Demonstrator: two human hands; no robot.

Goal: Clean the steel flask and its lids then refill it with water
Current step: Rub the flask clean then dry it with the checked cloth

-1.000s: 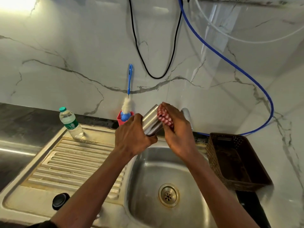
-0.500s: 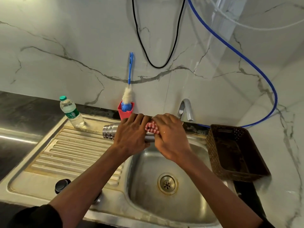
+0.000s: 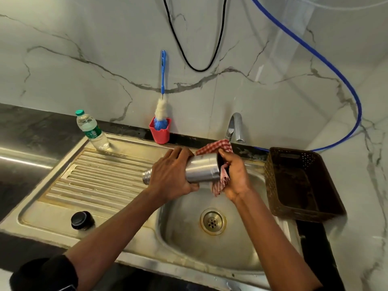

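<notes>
My left hand [image 3: 171, 175] grips the steel flask [image 3: 201, 170] around its middle, holding it sideways over the sink basin [image 3: 189, 234] with its threaded neck pointing left. My right hand [image 3: 235, 177] holds a red-and-white checked cloth [image 3: 214, 147] against the flask's base end; the cloth wraps over and under the base. A black lid [image 3: 81, 220] stands on the front of the draining board [image 3: 98, 177]. A clear plastic water bottle [image 3: 92, 131] with a green cap stands at the board's back left.
A blue-handled bottle brush [image 3: 162, 106] sits in a red cup [image 3: 160, 133] against the marble wall. The steel tap [image 3: 235, 127] is behind the basin. A brown plastic basket [image 3: 300, 183] sits right of the sink. Black and blue cables hang on the wall.
The flask has been turned from tilted up to lying sideways, neck to the left. My right hand with the cloth slid from the flask's body to its base end.
</notes>
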